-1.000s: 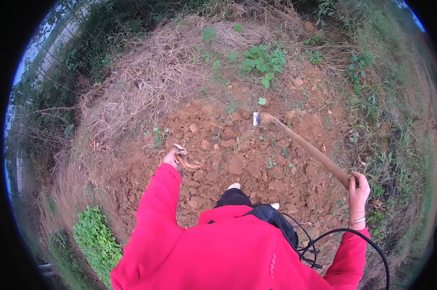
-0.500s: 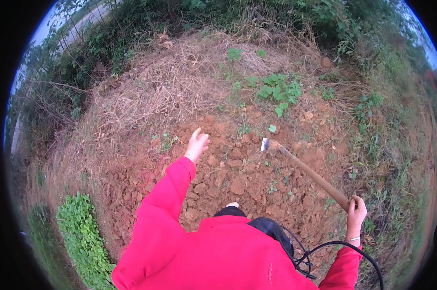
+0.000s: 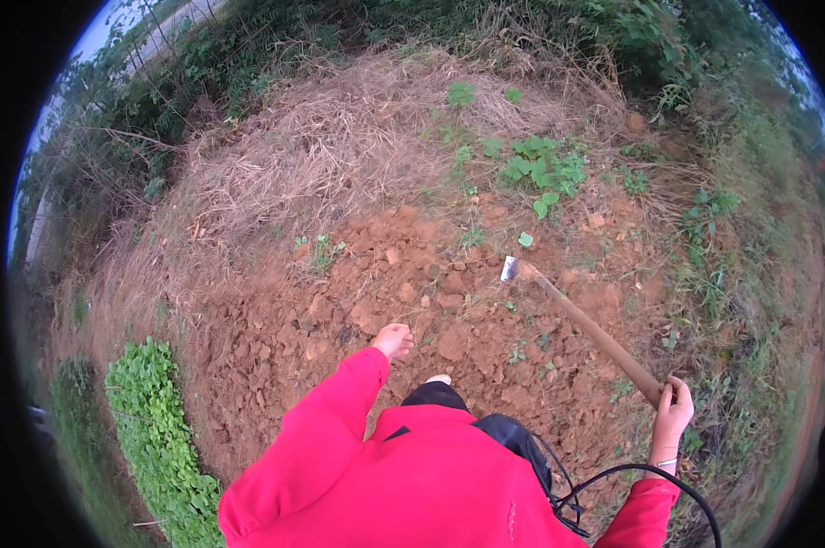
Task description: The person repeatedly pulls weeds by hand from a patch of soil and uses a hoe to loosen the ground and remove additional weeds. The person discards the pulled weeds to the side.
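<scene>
My right hand (image 3: 672, 408) is wrapped round the end of a hoe's wooden handle (image 3: 599, 340), at the lower right. From there the hoe slants away to the upper left, and its pale metal blade (image 3: 509, 268) rests at the loosened soil. In front of my body, my left hand (image 3: 394, 341) hovers over reddish-brown clods (image 3: 451, 344) with its fingers curled in. Nothing shows in that hand. A pale bangle circles my right wrist.
Dry cut grass (image 3: 339, 151) covers the ground beyond the soil. A leafy green vine (image 3: 542, 167) grows at the far right of it. Bright green seedlings (image 3: 157, 429) stand in a bed at left. A black cable (image 3: 631, 468) loops beside my right arm. Dense bushes line the back.
My left hand has drawn back toward my body, and its spread fingers have curled in. My right hand keeps its grip on the hoe, which has barely shifted.
</scene>
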A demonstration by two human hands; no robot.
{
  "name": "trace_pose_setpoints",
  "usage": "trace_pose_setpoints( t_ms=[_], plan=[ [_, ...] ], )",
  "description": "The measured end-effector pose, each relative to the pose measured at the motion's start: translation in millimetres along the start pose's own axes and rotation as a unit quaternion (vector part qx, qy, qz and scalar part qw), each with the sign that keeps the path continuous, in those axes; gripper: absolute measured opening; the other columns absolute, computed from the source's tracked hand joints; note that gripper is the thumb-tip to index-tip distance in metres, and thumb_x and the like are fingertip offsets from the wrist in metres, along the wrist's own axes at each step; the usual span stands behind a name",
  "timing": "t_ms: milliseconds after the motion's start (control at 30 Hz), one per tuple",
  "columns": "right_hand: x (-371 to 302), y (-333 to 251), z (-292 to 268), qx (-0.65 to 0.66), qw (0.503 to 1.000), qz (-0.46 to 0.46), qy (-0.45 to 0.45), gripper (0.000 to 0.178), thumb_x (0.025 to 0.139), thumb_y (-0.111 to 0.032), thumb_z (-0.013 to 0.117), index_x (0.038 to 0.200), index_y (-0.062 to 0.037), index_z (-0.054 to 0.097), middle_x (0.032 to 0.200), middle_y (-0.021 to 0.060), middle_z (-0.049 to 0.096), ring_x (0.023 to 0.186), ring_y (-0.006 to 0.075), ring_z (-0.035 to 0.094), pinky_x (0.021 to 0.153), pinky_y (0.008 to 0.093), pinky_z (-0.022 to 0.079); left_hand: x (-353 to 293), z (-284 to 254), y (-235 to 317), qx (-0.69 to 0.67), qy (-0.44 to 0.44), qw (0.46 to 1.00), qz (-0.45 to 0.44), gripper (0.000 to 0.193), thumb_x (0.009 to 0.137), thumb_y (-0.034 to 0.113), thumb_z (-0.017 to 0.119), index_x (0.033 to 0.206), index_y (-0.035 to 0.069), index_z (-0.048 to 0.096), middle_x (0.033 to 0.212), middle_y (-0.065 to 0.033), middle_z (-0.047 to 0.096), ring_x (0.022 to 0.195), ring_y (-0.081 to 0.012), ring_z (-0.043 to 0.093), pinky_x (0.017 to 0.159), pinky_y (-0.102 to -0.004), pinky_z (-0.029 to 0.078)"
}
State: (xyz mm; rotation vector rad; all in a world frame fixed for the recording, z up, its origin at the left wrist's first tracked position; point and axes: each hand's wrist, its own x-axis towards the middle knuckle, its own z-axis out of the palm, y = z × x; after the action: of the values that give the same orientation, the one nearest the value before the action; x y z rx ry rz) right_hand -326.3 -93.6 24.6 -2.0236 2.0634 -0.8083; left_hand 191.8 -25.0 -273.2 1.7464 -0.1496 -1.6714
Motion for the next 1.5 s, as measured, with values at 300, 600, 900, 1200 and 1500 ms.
trace_pose_setpoints(
  t_ms=[300, 600, 900, 1200, 1500],
  plan=[
    [51, -54, 21, -0.019, 0.999, -0.041, -0.021, 0.013, 0.083, -0.005, 0.056, 0.094, -0.0009, 0.063, 0.086, 0.0122, 0.064, 0.078, 0.0216, 0.063, 0.073, 0.0304, 0.049, -13, 12, -16, 0.077, -0.06, 0.995, -0.014, 0.029, 0.091, 0.019, 0.047, 0.116, 0.007, 0.049, 0.101, -0.0074, 0.061, 0.08, -0.0171, 0.061, 0.067, -0.0316, 0.051],
    [122, -137, 60, 0.042, 0.994, -0.093, -0.027, 0.015, 0.085, -0.006, 0.054, 0.097, -0.0029, 0.062, 0.072, 0.0069, 0.064, 0.067, 0.0144, 0.063, 0.065, 0.0261, 0.049, -2, -61, -59, 0.052, 0.03, 0.998, -0.023, 0.024, 0.089, 0.022, 0.051, 0.109, 0.01, 0.053, 0.086, -0.0044, 0.063, 0.067, -0.0166, 0.062, 0.054, -0.0301, 0.05],
    [160, -154, 81, 0.061, 0.994, -0.073, -0.044, 0.014, 0.086, -0.01, 0.054, 0.096, -0.0054, 0.063, 0.071, 0.0052, 0.062, 0.067, 0.0131, 0.062, 0.065, 0.0259, 0.048, 16, -128, -120, 0.057, 0.05, 0.997, 0.02, 0.023, 0.088, 0.025, 0.052, 0.103, 0.009, 0.057, 0.079, -0.0038, 0.064, 0.063, -0.0152, 0.061, 0.053, -0.0304, 0.049],
    [188, -145, 82, -0.002, 0.995, -0.095, -0.027, 0.014, 0.082, -0.015, 0.059, 0.093, -0.0095, 0.066, 0.073, 0.0071, 0.063, 0.064, 0.0165, 0.059, 0.064, 0.0286, 0.047, -30, -117, -141, -0.004, 0.11, 0.994, 0.005, 0.017, 0.086, 0.021, 0.055, 0.099, 0.01, 0.059, 0.073, -0.0035, 0.063, 0.057, -0.0166, 0.059, 0.05, -0.0315, 0.049],
    [178, -157, 80, -0.013, 0.992, -0.122, -0.013, 0.014, 0.081, -0.018, 0.061, 0.092, -0.01, 0.066, 0.074, 0.0076, 0.063, 0.066, 0.0187, 0.06, 0.065, 0.0302, 0.047, -50, -128, -159, 0.045, 0.083, 0.995, 0.017, 0.018, 0.087, 0.018, 0.052, 0.101, 0.008, 0.058, 0.074, -0.0035, 0.061, 0.058, -0.0167, 0.059, 0.049, -0.0306, 0.048]
  ],
)
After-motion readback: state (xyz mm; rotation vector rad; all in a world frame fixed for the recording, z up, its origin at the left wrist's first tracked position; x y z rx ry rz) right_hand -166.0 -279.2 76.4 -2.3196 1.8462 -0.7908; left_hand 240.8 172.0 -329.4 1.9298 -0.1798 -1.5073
